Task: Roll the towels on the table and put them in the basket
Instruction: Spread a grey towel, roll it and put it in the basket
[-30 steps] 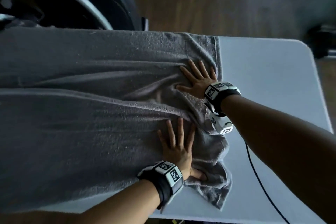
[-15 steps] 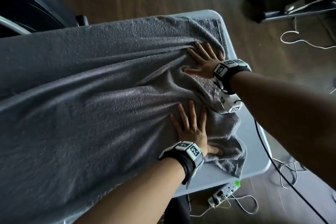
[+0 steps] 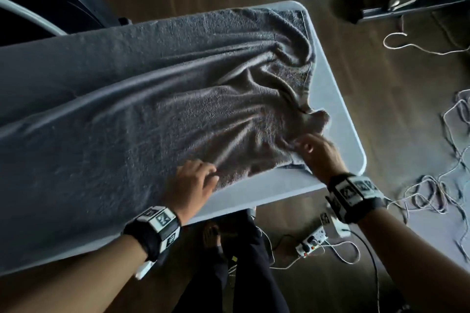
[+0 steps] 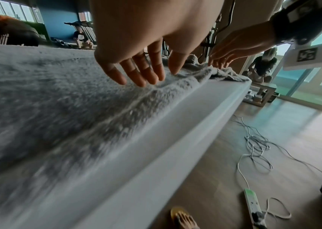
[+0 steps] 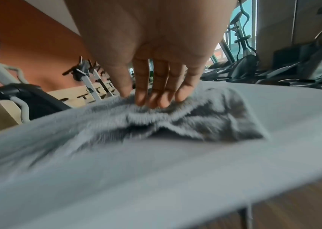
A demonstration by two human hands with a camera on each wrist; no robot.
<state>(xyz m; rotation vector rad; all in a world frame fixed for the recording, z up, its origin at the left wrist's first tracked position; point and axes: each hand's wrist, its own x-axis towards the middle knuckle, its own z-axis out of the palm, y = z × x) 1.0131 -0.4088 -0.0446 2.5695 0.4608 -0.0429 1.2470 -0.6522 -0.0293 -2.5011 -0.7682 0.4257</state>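
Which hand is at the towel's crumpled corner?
The right hand: its fingertips touch the bunched corner of the towel near the table's end; the left hand touches the flatter near edge.

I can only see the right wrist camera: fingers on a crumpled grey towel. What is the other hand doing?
Observer: The left hand touches the towel's near edge with straight fingers, close beside the right hand.
Operator: Is the towel rolled yet?
Observer: No. The head view shows it spread along the table, wrinkled at the right end.
Operator: Any basket nearby?
Observer: None shows in any view; a power strip lies on the floor.
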